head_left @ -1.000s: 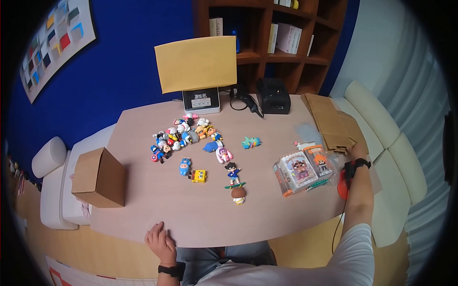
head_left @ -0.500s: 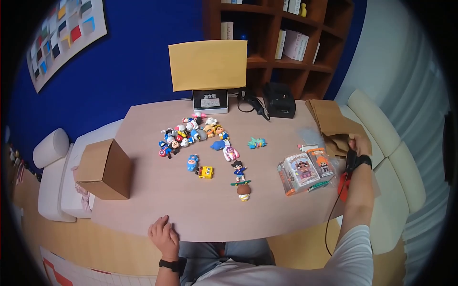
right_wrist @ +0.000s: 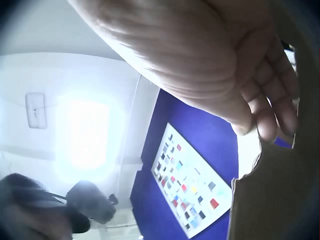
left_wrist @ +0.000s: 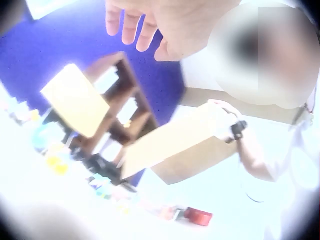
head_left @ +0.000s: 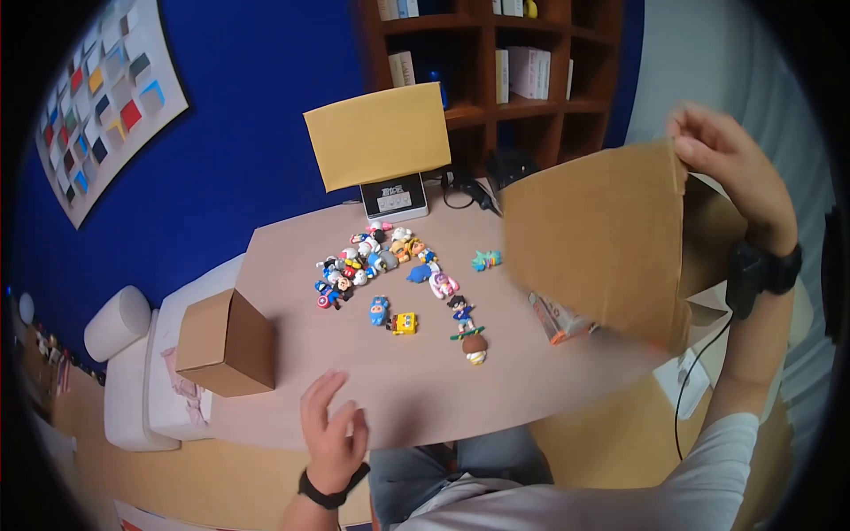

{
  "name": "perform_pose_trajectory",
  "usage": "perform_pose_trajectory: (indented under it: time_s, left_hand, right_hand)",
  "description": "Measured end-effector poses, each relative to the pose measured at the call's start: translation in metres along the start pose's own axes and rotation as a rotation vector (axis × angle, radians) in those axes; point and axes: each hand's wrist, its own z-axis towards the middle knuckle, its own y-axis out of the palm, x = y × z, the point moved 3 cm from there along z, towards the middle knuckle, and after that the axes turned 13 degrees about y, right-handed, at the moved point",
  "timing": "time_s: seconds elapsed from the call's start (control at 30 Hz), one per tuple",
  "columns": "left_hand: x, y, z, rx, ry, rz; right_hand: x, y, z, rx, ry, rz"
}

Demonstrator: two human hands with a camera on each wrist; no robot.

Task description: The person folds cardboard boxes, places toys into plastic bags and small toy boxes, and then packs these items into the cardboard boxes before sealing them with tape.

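Note:
My right hand [head_left: 730,164] pinches the top edge of a brown cardboard box [head_left: 593,239], partly unfolded and raised over the right side of the table. In the right wrist view its thumb and fingers close on the cardboard edge [right_wrist: 272,195]. My left hand [head_left: 332,434] is lifted near the table's front edge with fingers apart, holding nothing; the left wrist view shows its loosely extended fingers [left_wrist: 145,32]. Boxed toys [head_left: 558,320] lie partly hidden behind the raised cardboard.
A pile of small toy figures [head_left: 363,261] covers the table's back middle. Nearer are a yellow square figure [head_left: 404,324] and a skateboarding figure [head_left: 462,314]. A closed cardboard box [head_left: 226,345] stands at left. A device with a yellow panel [head_left: 381,133] stands at the back.
My right hand has lifted the cardboard from the table's right edge, up and leftward, and it has spread partly open. My left hand has risen from the front edge.

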Motion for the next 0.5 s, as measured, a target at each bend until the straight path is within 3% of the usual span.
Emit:
perform_pose_trajectory:
  time_s: [0.1, 0.17, 0.23, 0.3, 0.37, 0.5]
  left_hand:
    - [0.046, -0.03, 0.09, -0.078, 0.703, 0.014]
    - [0.082, -0.035, 0.128, -0.011, 1.079, 0.031]
    - [0.097, -0.028, 0.162, -0.141, 1.116, 0.065]
    - [0.1, -0.026, 0.171, -0.393, 1.107, 0.123]
    - [0.089, -0.028, 0.168, -0.774, 1.02, 0.204]
    - [0.065, -0.04, 0.143, -0.866, 0.952, 0.175]
  right_hand:
    - [-0.033, 0.041, 0.01, -0.177, -0.004, 0.066]
    - [-0.041, 0.079, 0.028, -0.395, -0.079, 0.18]
    - [-0.055, 0.113, 0.035, -0.515, -0.055, 0.082]
    - [-0.058, 0.143, 0.045, -0.568, -0.143, -0.057]
    - [-0.06, 0.166, 0.049, -0.694, -0.067, -0.044]
    - [-0.058, 0.199, 0.055, -0.657, -0.237, 0.197]
